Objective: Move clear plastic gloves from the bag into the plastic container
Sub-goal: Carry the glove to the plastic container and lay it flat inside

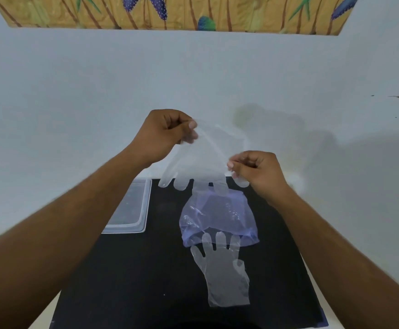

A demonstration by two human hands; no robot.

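A clear plastic glove [203, 160] hangs in the air above the table, fingers pointing down, stretched between both hands. My left hand [164, 134] pinches its cuff at the upper left. My right hand [255, 169] pinches the cuff at the lower right. Below it a bluish see-through bag [217, 217] lies crumpled on the black table [134, 269]. A second clear glove [222, 274] lies flat in front of the bag, its fingertips overlapping the bag's near edge. The clear plastic container [132, 205] sits at the table's left edge, partly hidden by my left forearm.
A pale wall rises right behind the table. A patterned panel [170, 13] with blue and green shapes hangs high on it. The table's right edge runs under my right forearm.
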